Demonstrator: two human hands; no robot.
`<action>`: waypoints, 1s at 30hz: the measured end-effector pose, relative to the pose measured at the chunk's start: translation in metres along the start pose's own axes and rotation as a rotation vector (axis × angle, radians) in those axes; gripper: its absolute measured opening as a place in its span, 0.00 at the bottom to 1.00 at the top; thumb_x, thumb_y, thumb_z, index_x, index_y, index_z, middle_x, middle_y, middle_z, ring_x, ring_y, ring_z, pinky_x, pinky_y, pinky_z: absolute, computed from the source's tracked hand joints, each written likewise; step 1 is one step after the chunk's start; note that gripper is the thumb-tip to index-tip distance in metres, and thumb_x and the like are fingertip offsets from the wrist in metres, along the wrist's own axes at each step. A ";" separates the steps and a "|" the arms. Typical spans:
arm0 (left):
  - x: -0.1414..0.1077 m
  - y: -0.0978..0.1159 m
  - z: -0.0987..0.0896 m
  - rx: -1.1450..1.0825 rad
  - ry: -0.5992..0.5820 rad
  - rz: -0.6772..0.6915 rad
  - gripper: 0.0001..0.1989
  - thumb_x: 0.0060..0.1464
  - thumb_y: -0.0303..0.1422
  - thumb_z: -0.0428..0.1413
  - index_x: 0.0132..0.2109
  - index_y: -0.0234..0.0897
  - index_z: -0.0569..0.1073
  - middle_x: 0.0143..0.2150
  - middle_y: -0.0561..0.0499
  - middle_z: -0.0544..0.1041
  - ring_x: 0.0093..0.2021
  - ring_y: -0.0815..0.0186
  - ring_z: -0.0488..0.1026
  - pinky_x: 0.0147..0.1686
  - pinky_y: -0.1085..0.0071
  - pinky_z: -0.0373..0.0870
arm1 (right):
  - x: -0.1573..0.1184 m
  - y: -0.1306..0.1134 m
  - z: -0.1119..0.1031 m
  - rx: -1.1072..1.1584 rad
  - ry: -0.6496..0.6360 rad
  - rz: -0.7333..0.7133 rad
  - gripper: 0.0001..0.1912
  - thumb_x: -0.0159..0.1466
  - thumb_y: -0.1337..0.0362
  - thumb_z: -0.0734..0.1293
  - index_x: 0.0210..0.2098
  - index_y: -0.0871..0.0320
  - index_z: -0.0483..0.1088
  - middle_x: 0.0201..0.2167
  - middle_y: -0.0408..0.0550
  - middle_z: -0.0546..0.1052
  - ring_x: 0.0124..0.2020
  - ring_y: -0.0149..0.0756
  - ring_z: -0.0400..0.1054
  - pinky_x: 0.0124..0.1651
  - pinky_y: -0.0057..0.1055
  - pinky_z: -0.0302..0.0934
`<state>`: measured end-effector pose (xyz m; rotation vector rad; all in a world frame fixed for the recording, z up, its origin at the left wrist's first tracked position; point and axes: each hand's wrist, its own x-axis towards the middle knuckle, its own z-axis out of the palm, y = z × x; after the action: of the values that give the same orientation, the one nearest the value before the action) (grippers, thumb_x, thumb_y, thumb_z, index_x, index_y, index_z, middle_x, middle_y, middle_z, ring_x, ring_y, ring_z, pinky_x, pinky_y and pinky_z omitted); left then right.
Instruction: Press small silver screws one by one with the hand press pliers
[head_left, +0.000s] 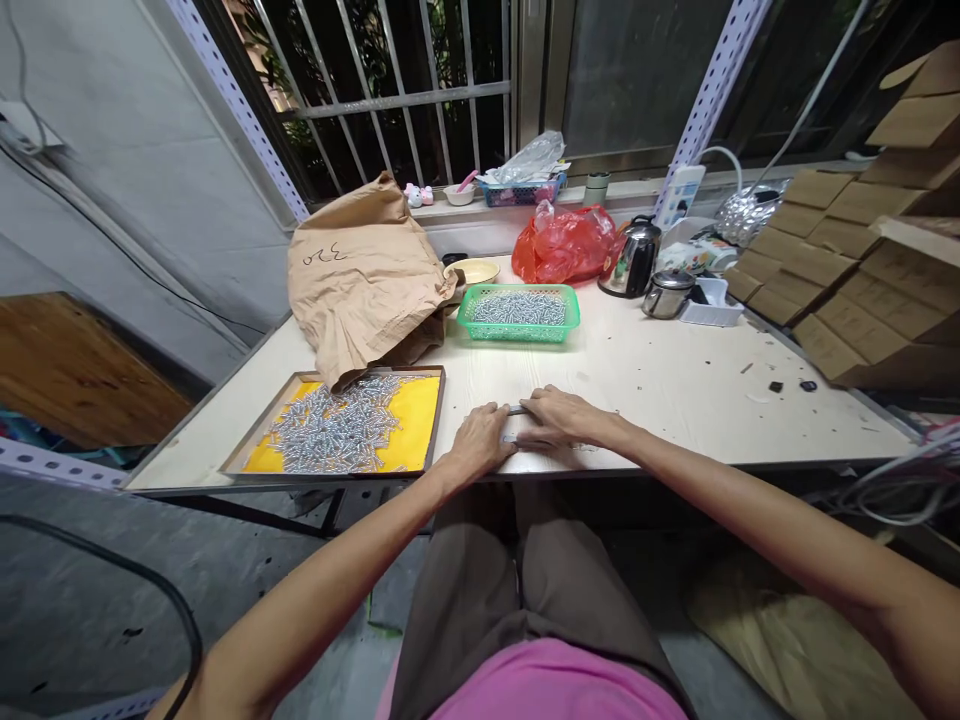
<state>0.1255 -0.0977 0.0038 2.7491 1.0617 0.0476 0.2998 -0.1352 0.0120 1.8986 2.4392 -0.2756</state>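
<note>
Close to the table's front edge, my left hand (pixel 480 438) and my right hand (pixel 561 416) face each other, palms down, fingers curled. A thin grey metal piece (pixel 516 410) spans the gap between their fingertips, and both hands grip its ends. Just below it a second light metal strip shows, partly hidden by the fingers. Left of my left hand lies a shallow tray (pixel 438 420) lined with yellow, heaped with small silver metal pins (pixel 334 430). Beyond my hands stands a green plastic basket (pixel 517 336) full of similar small silver parts (pixel 519 308).
A brown paper sack (pixel 367 270) leans over the tray's back edge. Behind the basket are a yellow dish (pixel 474 270), a red plastic bag (pixel 564 245), a kettle (pixel 634 258) and a metal pot (pixel 667 295). Stacked cardboard boxes (pixel 862 270) occupy the right end.
</note>
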 end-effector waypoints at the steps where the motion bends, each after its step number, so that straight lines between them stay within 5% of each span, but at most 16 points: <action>1: -0.005 0.002 0.005 -0.009 0.036 0.021 0.23 0.53 0.35 0.56 0.56 0.35 0.66 0.57 0.40 0.67 0.57 0.54 0.64 0.54 0.59 0.62 | 0.001 0.004 0.002 0.021 0.016 -0.004 0.20 0.66 0.52 0.58 0.45 0.60 0.70 0.41 0.54 0.72 0.44 0.41 0.64 0.42 0.30 0.56; 5: -0.027 0.018 0.026 -0.072 0.149 0.135 0.18 0.59 0.35 0.51 0.55 0.38 0.67 0.60 0.43 0.66 0.63 0.55 0.57 0.60 0.54 0.54 | 0.011 0.016 0.014 -0.012 0.134 0.066 0.12 0.67 0.62 0.58 0.41 0.59 0.71 0.41 0.53 0.72 0.45 0.40 0.62 0.43 0.31 0.53; 12: -0.038 0.036 0.043 -0.164 0.244 0.130 0.22 0.61 0.43 0.47 0.55 0.35 0.66 0.56 0.43 0.70 0.62 0.53 0.58 0.61 0.48 0.51 | 0.037 0.021 0.003 -0.112 0.184 0.098 0.10 0.65 0.63 0.61 0.39 0.57 0.73 0.40 0.52 0.74 0.45 0.42 0.62 0.45 0.36 0.51; 14: -0.039 0.036 0.045 -0.165 0.272 0.138 0.24 0.60 0.45 0.48 0.57 0.35 0.65 0.58 0.42 0.68 0.63 0.51 0.55 0.61 0.48 0.50 | 0.038 0.006 -0.004 -0.085 0.156 0.008 0.11 0.64 0.65 0.61 0.42 0.57 0.73 0.41 0.52 0.73 0.44 0.41 0.62 0.43 0.33 0.53; 18: -0.050 0.042 0.049 -0.172 0.280 0.195 0.27 0.56 0.46 0.52 0.59 0.37 0.64 0.58 0.40 0.66 0.61 0.50 0.58 0.60 0.50 0.53 | 0.037 -0.043 -0.013 -0.015 0.026 -0.405 0.11 0.64 0.64 0.61 0.42 0.53 0.74 0.39 0.49 0.72 0.42 0.37 0.62 0.42 0.30 0.54; 22: -0.077 0.049 0.048 -0.215 0.288 0.348 0.25 0.58 0.43 0.51 0.58 0.35 0.64 0.57 0.40 0.67 0.59 0.55 0.62 0.58 0.58 0.58 | 0.038 -0.077 -0.014 -0.087 -0.060 -0.518 0.08 0.62 0.67 0.63 0.35 0.55 0.75 0.39 0.50 0.72 0.43 0.39 0.60 0.42 0.32 0.54; 26: -0.108 0.038 0.045 -0.272 0.370 0.418 0.12 0.60 0.36 0.50 0.46 0.35 0.71 0.42 0.46 0.75 0.46 0.63 0.70 0.49 0.67 0.66 | 0.045 -0.081 -0.001 -0.088 -0.045 -0.552 0.09 0.61 0.71 0.60 0.30 0.59 0.73 0.37 0.52 0.72 0.41 0.39 0.62 0.41 0.33 0.55; 30: -0.128 0.003 0.026 -0.300 0.533 0.195 0.07 0.59 0.30 0.50 0.42 0.37 0.72 0.34 0.50 0.75 0.37 0.67 0.69 0.39 0.70 0.67 | 0.054 -0.076 0.014 0.310 0.007 -0.479 0.07 0.60 0.71 0.60 0.32 0.59 0.69 0.32 0.46 0.72 0.32 0.31 0.65 0.35 0.27 0.58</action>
<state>0.0351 -0.1892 -0.0159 2.6002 0.7947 0.9299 0.2118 -0.1035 -0.0007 1.3575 2.9705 -0.6979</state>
